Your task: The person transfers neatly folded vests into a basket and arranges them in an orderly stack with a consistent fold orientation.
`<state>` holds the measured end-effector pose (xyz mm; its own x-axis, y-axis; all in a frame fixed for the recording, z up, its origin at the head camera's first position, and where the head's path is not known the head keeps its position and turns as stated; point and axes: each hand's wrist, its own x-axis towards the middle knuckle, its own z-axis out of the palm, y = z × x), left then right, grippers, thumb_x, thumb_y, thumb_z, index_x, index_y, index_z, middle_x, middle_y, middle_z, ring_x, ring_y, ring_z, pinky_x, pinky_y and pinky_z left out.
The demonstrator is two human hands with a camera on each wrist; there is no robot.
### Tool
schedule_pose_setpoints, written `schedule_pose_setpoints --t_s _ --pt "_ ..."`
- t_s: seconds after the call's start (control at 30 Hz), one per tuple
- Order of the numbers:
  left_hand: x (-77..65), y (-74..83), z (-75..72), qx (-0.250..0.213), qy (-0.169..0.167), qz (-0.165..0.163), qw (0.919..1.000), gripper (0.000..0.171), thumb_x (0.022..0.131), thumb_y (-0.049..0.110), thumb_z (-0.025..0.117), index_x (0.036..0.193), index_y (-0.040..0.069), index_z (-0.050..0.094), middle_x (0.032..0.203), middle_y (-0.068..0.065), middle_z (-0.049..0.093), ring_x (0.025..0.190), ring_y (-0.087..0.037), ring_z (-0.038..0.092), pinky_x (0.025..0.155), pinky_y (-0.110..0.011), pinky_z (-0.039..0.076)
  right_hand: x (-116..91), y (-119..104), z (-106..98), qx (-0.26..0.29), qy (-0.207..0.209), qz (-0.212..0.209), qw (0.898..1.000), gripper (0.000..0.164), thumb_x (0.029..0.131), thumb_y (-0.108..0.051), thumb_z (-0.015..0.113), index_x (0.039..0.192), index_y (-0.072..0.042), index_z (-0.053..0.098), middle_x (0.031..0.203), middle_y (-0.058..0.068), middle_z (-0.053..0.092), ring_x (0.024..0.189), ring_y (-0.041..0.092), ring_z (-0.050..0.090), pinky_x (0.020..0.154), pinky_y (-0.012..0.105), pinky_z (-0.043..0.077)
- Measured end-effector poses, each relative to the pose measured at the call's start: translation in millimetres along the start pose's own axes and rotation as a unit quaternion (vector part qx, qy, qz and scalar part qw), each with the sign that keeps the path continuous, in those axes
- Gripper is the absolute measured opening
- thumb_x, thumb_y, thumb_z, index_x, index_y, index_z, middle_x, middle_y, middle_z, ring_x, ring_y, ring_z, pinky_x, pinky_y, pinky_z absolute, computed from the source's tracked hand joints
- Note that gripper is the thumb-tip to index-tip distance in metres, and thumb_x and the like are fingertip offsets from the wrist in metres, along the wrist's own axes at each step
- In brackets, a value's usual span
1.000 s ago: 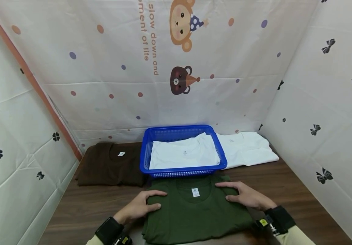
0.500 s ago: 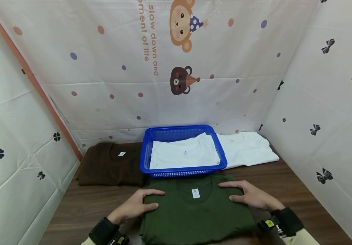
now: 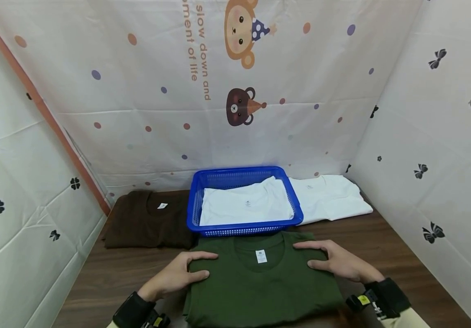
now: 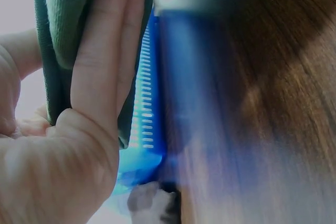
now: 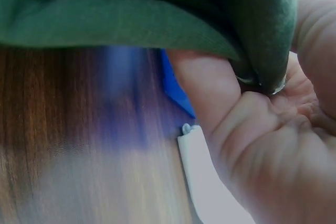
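Observation:
A folded dark green T-shirt (image 3: 260,291) with a white neck label lies between my hands in front of the blue basket. At its left side my left hand (image 3: 178,273) grips the edge, thumb and forefinger on top. The left wrist view shows several straight fingers (image 4: 100,51) tucked beneath the fabric. My right hand (image 3: 339,262) grips the opposite side in the same way, and in the right wrist view its fingers (image 5: 205,85) run under the green cloth (image 5: 131,22). Dark wood shows below the raised edge there. The shirt's far edge overlaps the basket's front in the head view.
The blue plastic basket (image 3: 194,200) stands against the back sheet and holds a folded white T-shirt (image 3: 245,205). A folded brown T-shirt (image 3: 149,223) lies left of it, another white T-shirt (image 3: 329,198) right of it. Printed sheets (image 3: 399,150) wall in the wooden table (image 3: 108,282).
Both hands have moved apart, the left one farther left and the right one slightly right. The green T-shirt's left edge has shifted left with the hand and slightly up in view.

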<state>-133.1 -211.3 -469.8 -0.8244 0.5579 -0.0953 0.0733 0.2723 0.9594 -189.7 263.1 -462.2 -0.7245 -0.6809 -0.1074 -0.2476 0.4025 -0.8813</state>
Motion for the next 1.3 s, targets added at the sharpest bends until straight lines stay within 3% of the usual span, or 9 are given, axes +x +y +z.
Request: schedule_pose_setpoints --t_s 0.33,0.5,0.9,1.1,1.3 --pt "-5.9 5.7 -3.5 -0.014 -0.007 0.009 0.9998 0.045 0.102 0.016 0.065 0.146 0.012 0.058 0.149 -0.017 0.051 0.129 -0.032 0.056 0.097 -0.032 0.052 -1 -10 -1 0.018 -0.007 -0.019 1.000 0.050 0.103 -0.017 0.064 0.151 -0.017 0.053 0.155 0.018 0.046 0.132 0.002 0.050 0.098 0.024 0.049" --pt "-8.1 12.7 -7.0 0.014 -0.010 0.021 0.9996 0.044 0.102 0.017 0.066 0.145 0.015 0.059 0.148 -0.015 0.053 0.131 -0.033 0.054 0.099 -0.031 0.051 -2 -16 -1 0.037 -0.021 -0.028 0.999 0.050 0.104 -0.014 0.062 0.153 -0.013 0.051 0.155 0.022 0.045 0.130 0.007 0.055 0.097 0.027 0.051" --pt "-12.7 40.0 -12.0 0.057 -0.023 0.046 0.9971 0.043 0.103 0.020 0.065 0.145 0.015 0.059 0.139 -0.007 0.062 0.123 -0.016 0.061 0.097 -0.032 0.053 -7 -23 -5 0.024 -0.029 -0.065 0.997 0.048 0.104 -0.010 0.061 0.151 -0.007 0.051 0.150 0.025 0.049 0.127 0.012 0.059 0.096 0.028 0.053" --pt "-15.3 55.4 -16.8 0.101 -0.025 0.075 0.9917 0.042 0.102 0.021 0.066 0.144 0.015 0.061 0.135 -0.004 0.066 0.118 -0.015 0.064 0.093 -0.032 0.055 -11 -27 -6 0.029 -0.039 -0.077 0.996 0.048 0.104 -0.009 0.060 0.151 -0.006 0.050 0.149 0.026 0.049 0.125 0.014 0.060 0.094 0.029 0.054" --pt "-17.1 67.2 -19.9 0.097 -0.035 0.084 0.9911 0.042 0.103 0.018 0.065 0.144 0.012 0.060 0.134 -0.008 0.066 0.114 -0.015 0.067 0.091 -0.033 0.057 -13 -34 -8 0.026 -0.041 -0.103 0.993 0.046 0.104 -0.006 0.060 0.149 -0.004 0.052 0.148 0.025 0.051 0.125 0.015 0.061 0.094 0.031 0.055"
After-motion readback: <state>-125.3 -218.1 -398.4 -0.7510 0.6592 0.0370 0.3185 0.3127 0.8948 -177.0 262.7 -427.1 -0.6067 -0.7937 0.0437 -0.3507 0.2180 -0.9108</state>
